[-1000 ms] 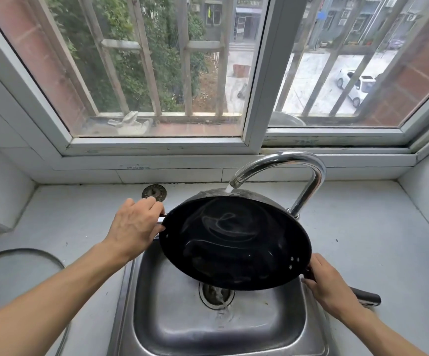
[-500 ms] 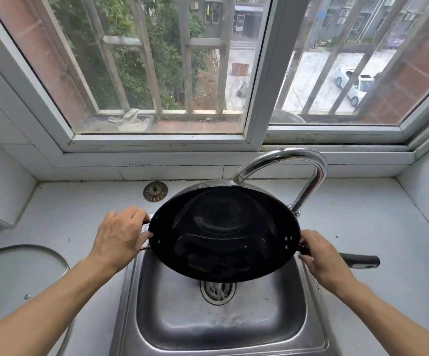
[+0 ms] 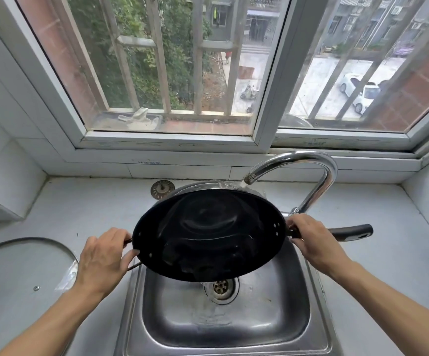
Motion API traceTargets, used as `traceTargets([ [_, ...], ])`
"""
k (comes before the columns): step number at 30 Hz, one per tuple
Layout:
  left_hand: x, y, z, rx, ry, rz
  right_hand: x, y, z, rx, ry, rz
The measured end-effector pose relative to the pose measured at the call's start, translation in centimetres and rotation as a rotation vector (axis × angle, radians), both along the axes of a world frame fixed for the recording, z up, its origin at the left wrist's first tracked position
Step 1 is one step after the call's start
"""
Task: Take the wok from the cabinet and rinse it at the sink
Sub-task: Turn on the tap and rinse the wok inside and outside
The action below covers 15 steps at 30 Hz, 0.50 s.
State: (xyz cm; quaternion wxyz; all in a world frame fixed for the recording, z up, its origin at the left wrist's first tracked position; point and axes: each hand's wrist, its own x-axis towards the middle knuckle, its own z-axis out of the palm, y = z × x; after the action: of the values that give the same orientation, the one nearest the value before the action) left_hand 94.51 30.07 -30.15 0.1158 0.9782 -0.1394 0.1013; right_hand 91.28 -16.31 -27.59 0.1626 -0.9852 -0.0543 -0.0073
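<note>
The wok (image 3: pixel 209 233) hangs over the sink (image 3: pixel 308 314), tipped so its dark inside faces the person and its low edge sits just above the drain (image 3: pixel 221 287) at about 6 o'clock. The left hand (image 3: pixel 103 260) has its fingers curled around the small wire loop at the wok's 9 o'clock side; the right hand (image 3: pixel 316 242) is clenched around the long black handle (image 3: pixel 349 231) at 3 o'clock. Compared with a second ago, the wok has tilted further and leveled across, the handle rising from low right to nearly horizontal. A thin stream now seems to run off the low edge toward the drain (the wet patch below it supports this), though the glare makes that hard to confirm. The faucet (image 3: pixel 308 165) spout ends at the wok's 12 o'clock rim, and water appears to strike the outside there. This looks like the pour-off stage, so the rinse is probably near its end. A glass lid (image 3: pixel 23 268) lies at 9 o'clock on the counter (image 3: pixel 377 265).
</note>
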Motion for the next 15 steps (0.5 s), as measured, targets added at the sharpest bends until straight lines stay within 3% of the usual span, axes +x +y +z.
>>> traceTargets([
  [15,-1.6,1.6,-0.8,-0.096,0.036,0.108,2.3,1.8,2.6,-0.124,-0.099,0.129],
])
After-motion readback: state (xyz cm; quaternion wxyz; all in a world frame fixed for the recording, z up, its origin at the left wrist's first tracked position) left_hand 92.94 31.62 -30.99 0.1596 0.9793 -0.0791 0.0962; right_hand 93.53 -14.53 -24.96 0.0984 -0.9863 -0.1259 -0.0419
